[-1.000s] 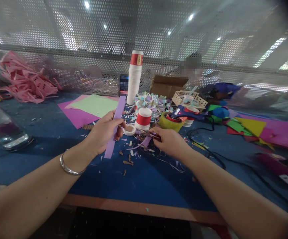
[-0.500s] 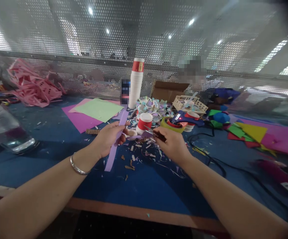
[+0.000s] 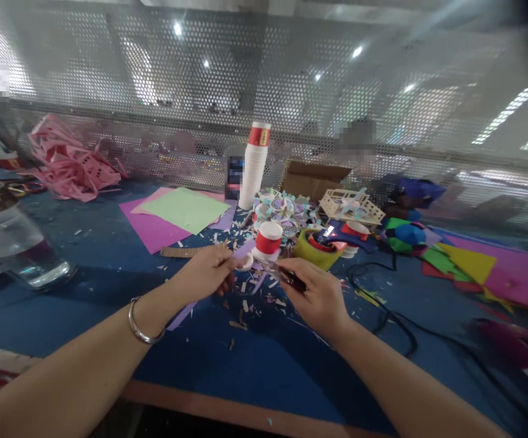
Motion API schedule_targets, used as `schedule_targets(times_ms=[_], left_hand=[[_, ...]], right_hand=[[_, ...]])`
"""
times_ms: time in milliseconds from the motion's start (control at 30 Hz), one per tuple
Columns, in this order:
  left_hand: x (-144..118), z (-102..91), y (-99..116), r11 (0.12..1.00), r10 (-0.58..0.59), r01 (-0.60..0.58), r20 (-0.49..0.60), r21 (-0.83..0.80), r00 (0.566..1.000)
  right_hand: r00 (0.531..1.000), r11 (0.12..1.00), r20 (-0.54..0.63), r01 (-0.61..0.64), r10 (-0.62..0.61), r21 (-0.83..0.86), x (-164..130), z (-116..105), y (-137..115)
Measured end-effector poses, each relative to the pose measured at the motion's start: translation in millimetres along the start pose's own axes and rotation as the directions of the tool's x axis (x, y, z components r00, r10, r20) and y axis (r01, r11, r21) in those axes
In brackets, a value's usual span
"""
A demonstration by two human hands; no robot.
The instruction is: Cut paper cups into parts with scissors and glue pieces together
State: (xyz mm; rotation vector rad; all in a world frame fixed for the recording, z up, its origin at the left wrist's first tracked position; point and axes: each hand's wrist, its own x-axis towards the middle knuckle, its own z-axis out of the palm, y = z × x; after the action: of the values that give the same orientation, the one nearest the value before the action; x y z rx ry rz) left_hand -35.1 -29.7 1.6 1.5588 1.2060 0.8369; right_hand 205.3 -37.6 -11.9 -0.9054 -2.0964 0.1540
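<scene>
Blue table (image 3: 86, 267), left hand (image 3: 207, 271) pinching purple strip (image 3: 244, 248), right hand (image 3: 316, 295) apparently gripping scissors (image 3: 286, 277)

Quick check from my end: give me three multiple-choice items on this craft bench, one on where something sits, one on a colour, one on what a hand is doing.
1. Where does the tall stack of cups stand?
A. by the mesh wall at the back
B. at the table's near edge
C. on the glass jar

2. What colour is the paper strip in the left hand?
A. yellow
B. purple
C. white

3. What is the right hand doing?
A. resting flat and empty
B. lifting a cup
C. gripping scissors

Answers:
1 A, it rises just before the perforated wall.
2 B, the strip is light purple.
3 C, dark handles show in its fingers.
</scene>
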Motion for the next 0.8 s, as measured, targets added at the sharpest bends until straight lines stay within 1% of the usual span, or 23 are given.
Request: schedule_targets(times_ms=[67, 133, 167, 233, 300, 367, 433, 500, 633, 733, 800], left_hand=[[-1, 2.4, 1, 0.999, -0.013, 0.014, 0.020, -0.032, 1.000], [-2, 5.4, 4, 0.994, -0.033, 0.036, 0.026, -0.099, 0.999], [-2, 6.5, 6, 0.989, -0.047, 0.049, 0.021, -0.138, 0.999], [-3, 7.3, 9, 0.976, -0.069, 0.067, -0.005, -0.205, 0.998], [-1, 6.5, 9, 0.969, -0.055, 0.041, -0.050, -0.242, 0.997], [1, 5.3, 7, 0.963, -0.010, -0.020, -0.108, -0.268, 0.994], [4, 4.8, 4, 0.947, 0.016, -0.068, -0.164, -0.315, 0.986], [6, 5.3, 2, 0.919, 0.014, -0.092, -0.203, -0.382, 0.979], [7, 8.3, 3, 0.877, -0.023, -0.088, -0.225, -0.472, 0.974], [6, 10.4, 3, 0.885, -0.036, -0.067, -0.210, -0.461, 0.977], [6, 9.7, 3, 0.903, -0.043, -0.058, -0.224, -0.426, 0.974]], right_hand=[[0.999, 0.999, 0.034, 0.011, -0.012, 0.041, 0, 2, -1], [0.998, 0.997, 0.060, 0.004, -0.009, 0.079, -1, 5, -1], [0.997, 0.996, 0.076, -0.011, 0.004, 0.094, -1, 7, -1], [0.990, 0.989, 0.127, -0.081, 0.065, 0.126, -2, 9, -1], [0.966, 0.968, 0.213, -0.186, 0.148, 0.169, -2, 9, -2], [0.927, 0.931, 0.310, -0.287, 0.211, 0.226, -1, 9, -4], [0.891, 0.891, 0.385, -0.360, 0.240, 0.276, 1, 8, -7], [0.869, 0.865, 0.425, -0.400, 0.253, 0.303, 3, 8, -9], [0.852, 0.844, 0.457, -0.426, 0.255, 0.325, 5, 9, -14], [0.851, 0.850, 0.471, -0.414, 0.234, 0.325, 4, 10, -16], [0.856, 0.869, 0.468, -0.390, 0.220, 0.304, 4, 9, -16]])
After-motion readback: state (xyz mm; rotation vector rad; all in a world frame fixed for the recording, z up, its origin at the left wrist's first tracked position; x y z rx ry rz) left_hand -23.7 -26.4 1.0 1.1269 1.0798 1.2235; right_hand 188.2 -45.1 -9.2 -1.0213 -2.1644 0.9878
